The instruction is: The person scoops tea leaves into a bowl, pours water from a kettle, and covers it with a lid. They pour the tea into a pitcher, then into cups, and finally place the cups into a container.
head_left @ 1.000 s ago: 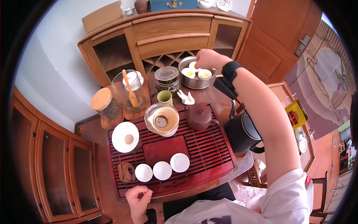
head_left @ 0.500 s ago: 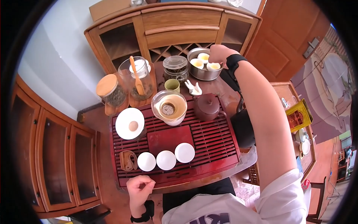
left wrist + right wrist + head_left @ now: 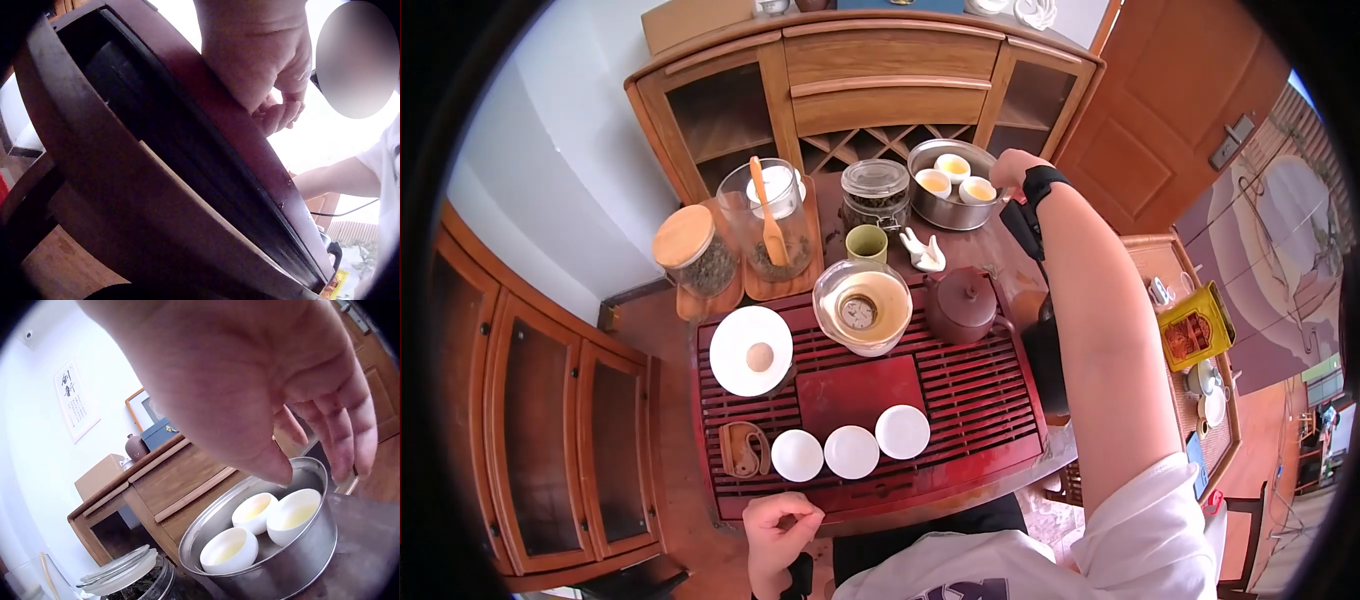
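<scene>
Right grip (image 3: pixel 250 381): fingertips obscured in head view; right wrist view shows fingers spread, thumb apart. Three white cups (image 3: pixel 230 550) sit below it inside the metal bowl (image 3: pixel 284 569). Left grip (image 3: pixel 778 535), beside the tray (image 3: pixel 860 392): loosely curled. Wall scroll (image 3: pixel 76 403): right wrist view only.

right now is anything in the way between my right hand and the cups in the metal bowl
Only the rim of the metal bowl, beside the right hand; nothing else visible stands before the three cups inside.

kettle (image 3: pixel 1046 368) partly hidden, head view crops blue box (image 3: pixel 932 5)
</scene>
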Demonstrator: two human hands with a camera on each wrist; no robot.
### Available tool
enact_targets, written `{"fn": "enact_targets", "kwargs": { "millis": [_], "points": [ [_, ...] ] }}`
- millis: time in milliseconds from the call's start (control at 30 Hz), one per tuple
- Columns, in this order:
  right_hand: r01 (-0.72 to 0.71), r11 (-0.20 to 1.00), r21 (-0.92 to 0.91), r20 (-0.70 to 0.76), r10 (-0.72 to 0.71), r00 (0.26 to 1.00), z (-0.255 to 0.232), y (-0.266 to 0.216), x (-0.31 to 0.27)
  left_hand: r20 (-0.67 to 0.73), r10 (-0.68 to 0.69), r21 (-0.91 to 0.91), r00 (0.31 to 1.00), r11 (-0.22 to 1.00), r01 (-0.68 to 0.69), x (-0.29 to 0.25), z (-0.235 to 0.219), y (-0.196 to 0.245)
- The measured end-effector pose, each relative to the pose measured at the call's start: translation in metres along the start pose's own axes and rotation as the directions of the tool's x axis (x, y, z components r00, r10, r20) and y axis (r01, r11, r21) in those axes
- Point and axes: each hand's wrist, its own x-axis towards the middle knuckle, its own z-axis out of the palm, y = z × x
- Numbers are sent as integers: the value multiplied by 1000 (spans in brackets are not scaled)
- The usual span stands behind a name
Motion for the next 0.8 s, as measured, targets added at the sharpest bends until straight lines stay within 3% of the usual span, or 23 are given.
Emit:
{"fn": "enact_targets", "kwargs": {
  "millis": [233,300,333,433,467,500,567,600,633,667,700,733,767,800],
  "points": [
    [43,997,-56,55,-40,998,24,-4,26,10,38,-16,999,999,-38,3,4,6],
    [216,962,-167,93,-202,975,30,-4,22,14,37,-16,999,999,-36,4,5,10],
    [188,982,-24,54,-187,981,38,-6,21,18,43,-17,999,999,-43,5,6,12],
    [207,969,-135,97,-194,976,39,-9,22,35,21,22,999,1000,-22,5,4,13],
    [104,993,49,81,-108,991,40,-6,27,24,5,-4,1000,1000,-5,5,5,14],
    [22,964,266,53,-37,998,66,16,89,24,-2,-7,1000,1000,2,6,6,14],
    [23,959,284,93,-52,994,52,8,56,22,49,-38,999,998,-48,6,7,13],
    [20,959,283,97,-50,994,69,40,99,23,45,-39,999,998,-44,6,7,14],
    [214,916,341,179,-287,941,84,64,142,21,20,-39,1000,999,-19,5,6,15],
    [387,825,413,240,-508,827,95,72,191,20,-3,-40,1000,999,4,4,6,15],
    [385,826,411,243,-507,827,98,73,193,19,-6,-43,1000,999,7,4,5,13],
    [53,718,694,248,-308,919,102,73,194,11,22,-16,1000,1000,-21,4,5,10],
    [-250,436,864,325,-103,940,104,71,195,4,50,11,999,999,-50,3,5,8],
    [-252,440,862,328,-105,939,82,81,148,0,47,11,999,999,-47,3,5,8]
  ]
}}
